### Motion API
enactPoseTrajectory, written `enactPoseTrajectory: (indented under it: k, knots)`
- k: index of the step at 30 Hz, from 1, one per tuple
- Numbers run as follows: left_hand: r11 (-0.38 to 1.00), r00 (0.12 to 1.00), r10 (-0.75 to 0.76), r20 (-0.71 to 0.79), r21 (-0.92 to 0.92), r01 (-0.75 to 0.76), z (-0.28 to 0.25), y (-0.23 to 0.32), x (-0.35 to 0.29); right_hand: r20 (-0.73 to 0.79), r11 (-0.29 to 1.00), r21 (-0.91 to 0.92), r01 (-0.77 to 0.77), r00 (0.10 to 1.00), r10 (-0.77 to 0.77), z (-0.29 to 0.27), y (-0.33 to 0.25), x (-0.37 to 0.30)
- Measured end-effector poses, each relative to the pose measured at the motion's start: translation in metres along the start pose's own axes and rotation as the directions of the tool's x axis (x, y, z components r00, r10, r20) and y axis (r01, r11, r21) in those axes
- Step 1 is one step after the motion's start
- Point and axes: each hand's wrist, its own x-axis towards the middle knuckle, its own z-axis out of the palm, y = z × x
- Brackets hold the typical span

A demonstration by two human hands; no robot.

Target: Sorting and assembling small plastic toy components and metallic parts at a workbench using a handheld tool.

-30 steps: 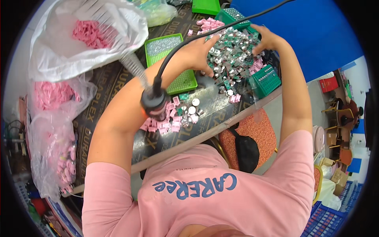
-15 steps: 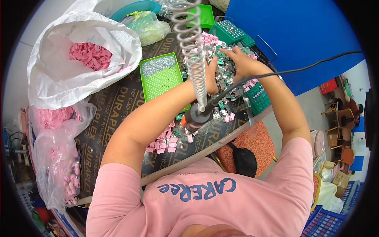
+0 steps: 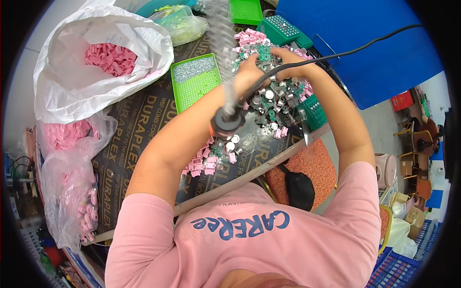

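Note:
Both my hands reach into a heap of small pink, green and silver parts [image 3: 271,103] on the dark table. My left hand [image 3: 250,73] is at the heap's left side, its fingers apart and partly hidden by a black cable. On the far right side, my right hand [image 3: 292,63] curves over the parts, thumb and fingers spread. Between the hands lies a cluster of green pieces [image 3: 263,53]; neither hand visibly grips one. A black power driver [image 3: 227,124] hangs from a blurred coil spring [image 3: 222,53] in front of my left forearm.
Left of the heap lies a green tray [image 3: 194,89] of small silver pieces. A white sack [image 3: 103,26] holds pink parts. Dark green racks [image 3: 278,30] stand behind the heap, with another green box [image 3: 313,113] at its right. A smaller pink pile [image 3: 201,161] lies near the table edge.
My hands have moved a little farther up the heap and closer together, around the green pieces. The hanging driver has swung left, and its cable has shifted.

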Motion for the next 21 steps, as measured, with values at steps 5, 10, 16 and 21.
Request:
enactPoseTrajectory:
  k: [5,10,16,21]
  knots:
    - [0.97,0.994,0.104,0.031,-0.226,-0.094,-0.023,-0.012,0.019,0.069,0.978,0.2,-0.061,0.996,0.048,-0.009,-0.03,0.004]
    - [0.841,0.986,0.154,0.063,-0.532,-0.097,-0.032,0.029,0.003,0.02,0.95,0.302,-0.079,0.997,0.076,-0.033,-0.056,-0.006]
    - [0.868,0.97,0.243,-0.011,-0.445,-0.222,-0.063,0.075,-0.012,-0.167,0.952,0.298,0.076,0.986,-0.027,-0.061,-0.099,-0.009]
    - [0.897,0.957,0.289,-0.031,-0.34,-0.282,-0.099,0.12,-0.042,-0.161,0.96,0.278,-0.014,0.985,0.062,-0.088,-0.17,-0.029]
